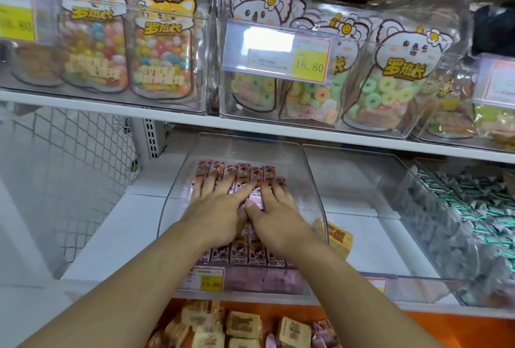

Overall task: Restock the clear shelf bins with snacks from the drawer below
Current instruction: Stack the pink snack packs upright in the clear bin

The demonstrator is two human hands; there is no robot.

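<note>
A clear shelf bin [312,177] on the lower shelf holds rows of small pink snack boxes [242,170]. My left hand [216,212] lies flat on the boxes with straight, spread fingers, pressing them down. My right hand [274,215] lies flat beside it, thumbs nearly touching, fingers reaching toward the back row. More pink boxes [245,257] stand at the bin's front. Below the shelf, the open orange drawer [459,328] holds several tan wrapped snacks [242,324] and a few pink packets [320,336].
An empty clear bin [362,208] stands to the right, then a bin of silver-green wrapped sweets [459,214]. A yellow price tag [211,282] fronts the bin. The upper shelf carries bins of candy pouches [164,49]. A tan snack pack [338,236] sits between bins.
</note>
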